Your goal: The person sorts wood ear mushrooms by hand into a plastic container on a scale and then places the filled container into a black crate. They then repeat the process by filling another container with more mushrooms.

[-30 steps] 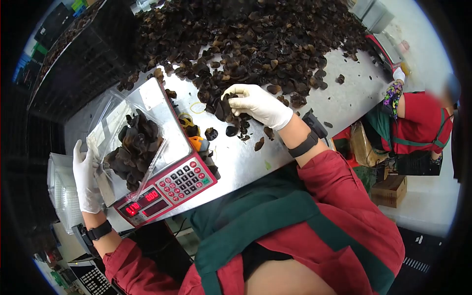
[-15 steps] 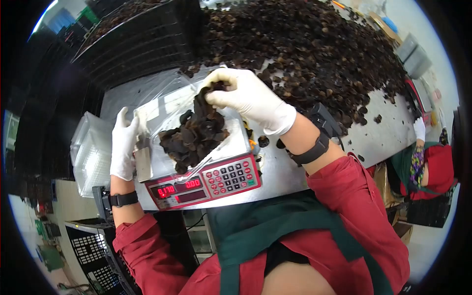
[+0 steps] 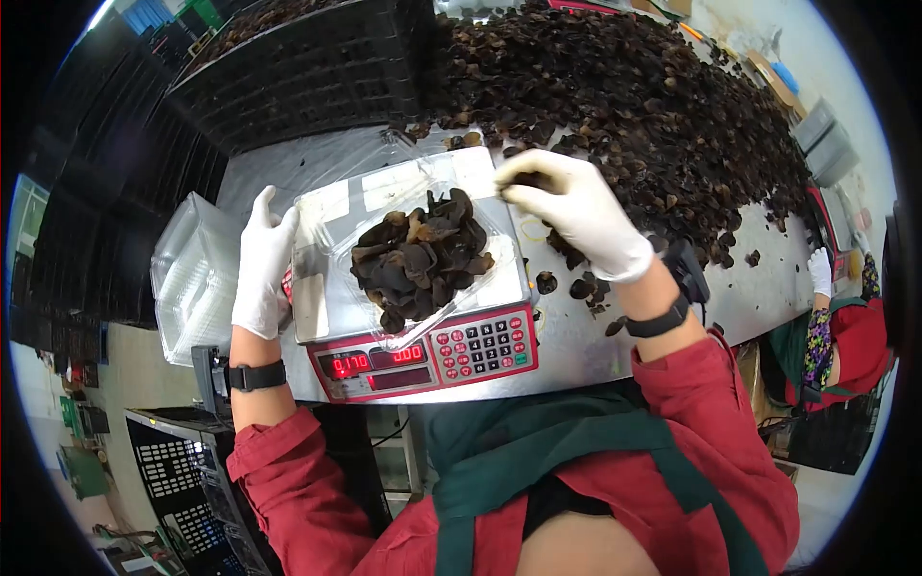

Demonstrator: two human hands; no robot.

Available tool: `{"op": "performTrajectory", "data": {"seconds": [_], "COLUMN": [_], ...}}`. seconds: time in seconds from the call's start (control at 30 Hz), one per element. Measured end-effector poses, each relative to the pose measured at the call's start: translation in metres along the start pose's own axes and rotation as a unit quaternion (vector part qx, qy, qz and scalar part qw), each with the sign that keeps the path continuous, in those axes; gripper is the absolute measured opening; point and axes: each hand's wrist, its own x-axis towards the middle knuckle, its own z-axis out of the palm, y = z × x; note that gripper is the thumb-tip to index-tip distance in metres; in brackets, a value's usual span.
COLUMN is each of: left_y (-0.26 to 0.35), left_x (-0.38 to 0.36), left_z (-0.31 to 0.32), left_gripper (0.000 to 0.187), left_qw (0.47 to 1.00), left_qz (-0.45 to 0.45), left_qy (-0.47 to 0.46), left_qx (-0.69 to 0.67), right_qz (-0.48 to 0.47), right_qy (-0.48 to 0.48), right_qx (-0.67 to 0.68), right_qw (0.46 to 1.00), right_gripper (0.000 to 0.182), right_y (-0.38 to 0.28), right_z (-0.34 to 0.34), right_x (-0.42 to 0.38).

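A heap of dark wood ear mushrooms [image 3: 418,259] rests on clear plastic film atop a red-and-white digital scale [image 3: 312,305]. Its red display [image 3: 379,360] reads 0.170 on the left and 0.00 beside it. My gloved left hand [image 3: 261,264] is at the scale's left edge, fingers extended and apart, holding nothing. To the right of the heap, my gloved right hand [image 3: 581,211] is over the scale's right edge with thumb and fingers curled together. Something dark, apparently a mushroom piece [image 3: 530,180], shows between them, partly hidden by the glove.
Stacked clear plastic trays [image 3: 197,283] stand left of the scale. A black crate [image 3: 298,86] is behind it. A large spread of loose mushrooms [image 3: 653,125] covers the metal table's [image 3: 759,274] far right. Another person [image 3: 845,346] works at a second scale [image 3: 828,226] on the right.
My right hand has moved right, away from the mushroom heap, which is now uncovered. My left hand stays by the scale's left side. The view has shifted slightly.
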Motion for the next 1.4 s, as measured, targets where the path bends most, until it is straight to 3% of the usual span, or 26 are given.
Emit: {"op": "performTrajectory", "data": {"seconds": [0.13,0.27,0.3,0.33,0.37,0.4,0.43,0.47,0.53,0.57,0.63,0.67,0.73,0.77,0.8,0.97,1.1,1.33,1.4], "left_y": [0.007,0.014,0.018,0.022,0.024,0.023,0.023,0.023,0.027,0.03,0.041,0.047,0.061,0.074,0.087,0.132,0.123,0.123,0.12], "left_x": [0.003,0.004,0.003,0.002,0.002,0.002,0.0,-0.002,-0.007,-0.01,-0.022,-0.028,-0.041,-0.048,-0.055,-0.078,-0.077,-0.081,-0.078], "left_z": [-0.001,0.005,0.007,0.009,0.01,0.01,0.01,0.008,0.003,0.001,-0.004,-0.005,-0.006,-0.006,-0.005,0.001,0.004,0.005,0.006], "left_gripper": [0.06,0.06,0.06,0.06,0.06,0.059,0.059,0.059,0.058,0.058,0.054,0.054,0.049,0.046,0.045,0.03,0.018,0.014,0.013], "left_qw": [1.0,0.999,1.0,1.0,1.0,1.0,0.999,0.999,0.999,0.999,0.997,0.997,0.993,0.99,0.982,0.951,0.971,0.976,0.965], "left_qz": [0.0,0.001,0.003,0.008,0.015,0.019,0.023,0.029,0.028,0.032,0.038,0.039,0.106,0.112,0.12,0.265,0.187,0.173,0.161], "left_qy": [0.003,-0.01,-0.009,-0.007,-0.009,-0.01,-0.011,-0.011,-0.002,-0.002,0.036,0.038,0.047,0.015,-0.029,-0.091,-0.077,-0.088,-0.067], "left_qx": [0.023,0.032,0.025,0.016,0.017,0.021,0.025,0.025,0.029,0.028,0.053,0.053,-0.029,-0.087,-0.144,-0.128,-0.126,-0.102,-0.195], "right_qz": [0.136,0.101,0.129,0.119,0.075,-0.037,0.038,-0.1,-0.202,-0.203,-0.043,-0.045,-0.039,-0.008,-0.01,-0.063,-0.023,-0.034,-0.031], "right_qy": [0.05,0.004,-0.014,-0.024,-0.047,-0.069,-0.074,-0.055,-0.028,-0.025,-0.086,-0.085,-0.12,-0.139,-0.138,-0.147,-0.148,-0.149,-0.088], "right_qx": [0.067,0.132,0.134,0.068,0.004,-0.046,-0.058,-0.235,-0.351,-0.353,-0.169,-0.17,0.055,0.092,0.092,0.122,0.094,0.053,0.059], "right_qw": [0.987,0.986,0.982,0.99,0.996,0.996,0.995,0.965,0.914,0.913,0.981,0.981,0.99,0.986,0.986,0.98,0.984,0.987,0.994], "right_gripper": [0.023,0.016,0.013,0.015,0.013,0.012,0.016,0.019,0.022,0.022,0.023,0.023,0.024,0.024,0.024,0.03,0.028,0.027,0.029], "right_y": [0.014,0.006,0.001,-0.005,-0.017,-0.002,-0.024,-0.007,0.012,0.01,0.003,0.002,0.001,-0.009,-0.01,-0.002,-0.004,-0.012,-0.017], "right_z": [-0.025,-0.017,-0.013,-0.005,0.008,0.02,0.029,0.039,0.055,0.054,0.049,0.047,0.044,0.041,0.041,0.051,0.055,0.049,0.054], "right_x": [-0.04,-0.039,-0.033,-0.024,-0.017,-0.006,-0.007,0.002,0.015,0.018,0.025,0.027,0.03,0.028,0.029,0.038,0.04,0.039,0.042]}}
